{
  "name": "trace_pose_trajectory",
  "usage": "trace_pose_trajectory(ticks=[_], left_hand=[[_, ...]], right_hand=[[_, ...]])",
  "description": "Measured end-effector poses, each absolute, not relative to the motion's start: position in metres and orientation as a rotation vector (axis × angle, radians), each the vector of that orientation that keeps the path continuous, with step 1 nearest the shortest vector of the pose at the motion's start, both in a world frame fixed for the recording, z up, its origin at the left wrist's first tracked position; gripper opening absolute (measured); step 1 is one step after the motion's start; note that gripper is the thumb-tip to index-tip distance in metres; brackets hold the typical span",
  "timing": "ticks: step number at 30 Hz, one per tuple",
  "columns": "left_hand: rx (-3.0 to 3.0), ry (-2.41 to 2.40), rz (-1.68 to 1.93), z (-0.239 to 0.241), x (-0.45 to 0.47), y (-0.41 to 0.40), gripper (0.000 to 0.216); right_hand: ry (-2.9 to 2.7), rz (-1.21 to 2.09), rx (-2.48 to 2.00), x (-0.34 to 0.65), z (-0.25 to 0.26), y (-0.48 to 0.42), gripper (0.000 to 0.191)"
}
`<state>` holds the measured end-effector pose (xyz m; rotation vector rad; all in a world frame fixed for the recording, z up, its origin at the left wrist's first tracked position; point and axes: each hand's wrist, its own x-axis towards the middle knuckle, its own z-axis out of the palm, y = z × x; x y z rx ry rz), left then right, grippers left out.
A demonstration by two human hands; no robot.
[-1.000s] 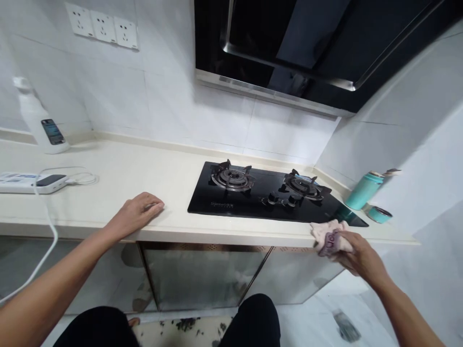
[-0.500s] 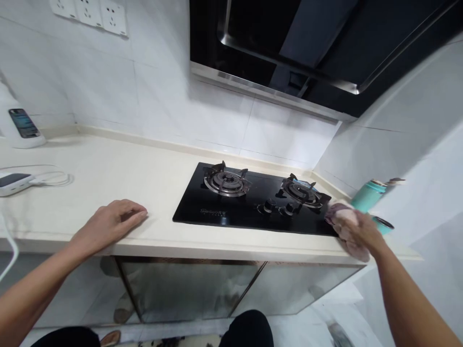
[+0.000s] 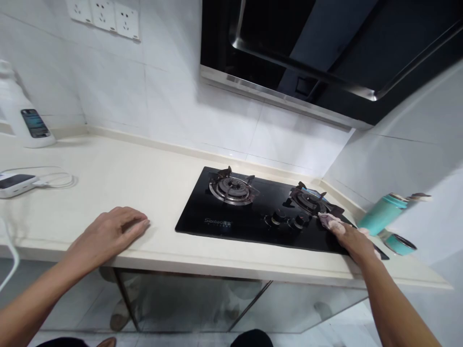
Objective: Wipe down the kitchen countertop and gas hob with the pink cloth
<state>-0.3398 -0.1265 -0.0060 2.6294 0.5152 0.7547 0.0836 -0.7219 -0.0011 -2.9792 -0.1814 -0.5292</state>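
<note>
Cloth [image 3: 328, 221], pale with a purplish patch, is bunched in the right hand [image 3: 356, 241], whose fingers close over it and press it to the right end of the black glass hob [image 3: 249, 229]; folds of it show ahead of the fingertips and beside the hand. The cloth's leading edge lies just in front of the right burner [image 3: 307, 201], so close that I cannot tell whether the two touch. Two dark knobs, the left one [image 3: 278, 217] and the right one [image 3: 298, 221], stand left of the cloth, and the left burner [image 3: 233, 189] sits farther along the glass. The left hand [image 3: 108, 231] rests on the cream countertop [image 3: 144, 178] near its front edge, left of the hob and well apart from it, with fingers loosely curled together and nothing held. Beyond the right hand, a teal cylinder [image 3: 383, 212] leans toward the right in the picture, and a low teal container [image 3: 401, 244] sits just beside its base. At the far left of the counter stand a white bottle [image 3: 25, 120] with a dark label and, nearer the front, a white device [image 3: 16, 183] with a looped white cable [image 3: 65, 179]. A dark range hood [image 3: 307, 72] hangs above the hob.
</note>
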Motion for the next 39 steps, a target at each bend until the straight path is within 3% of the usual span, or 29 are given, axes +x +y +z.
trace_pose_trajectory(ticks=[3,13,24,29,32,36,39], left_hand=[[2.619,0.487,0.788,-0.005,-0.341,-0.129,0.044],[2.565,0.476,0.727,0.001,-0.343,-0.135,0.049],[2.585,0.441,0.843,-0.008,-0.343,-0.135,0.043],[2.606,0.445,0.816,-0.003,-0.344,-0.137,0.044],[2.618,0.464,0.801,-0.002,-0.344,-0.136,0.045],[2.628,0.444,0.823,-0.004,-0.344,-0.135,0.044],[2.657,0.446,0.816,-0.006,-0.344,-0.136,0.046]], right_hand=[[-0.306,-0.387,-2.979,0.044,-0.011,-0.708,0.065],[-0.514,-0.437,-3.172,-0.069,0.002,-0.622,0.053],[-0.955,-0.667,-3.104,-0.123,0.014,-0.509,0.037],[-1.226,-0.636,-2.722,-0.152,0.010,-0.478,0.030],[-1.354,-0.375,-2.285,-0.160,0.007,-0.473,0.031],[-0.908,-0.104,-1.968,-0.141,0.006,-0.504,0.043],[-0.463,-0.367,-1.924,-0.101,0.019,-0.539,0.057]])
